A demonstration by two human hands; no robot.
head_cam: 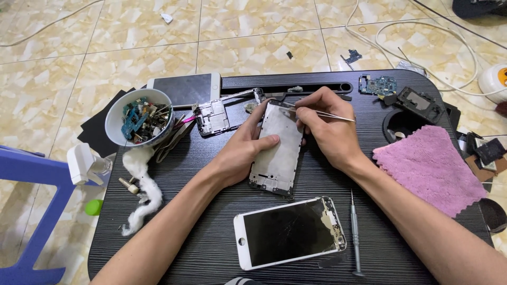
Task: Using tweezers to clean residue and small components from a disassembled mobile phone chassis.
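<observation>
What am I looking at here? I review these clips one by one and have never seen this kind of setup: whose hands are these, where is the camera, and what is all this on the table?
There is no machine: a person works bare-handed, and the one camera sits on their head, looking down. The left hand steadies a phone's metal backing frame on a dark table. The right hand pinches thin tweezers at the frame's top edge. Near the person lie a white phone screen with cracked glass and a slim screwdriver. To the left are a bowl of small electronic parts, a wad of cotton and another white phone. To the right are a pink cloth and a blue circuit board.
</observation>
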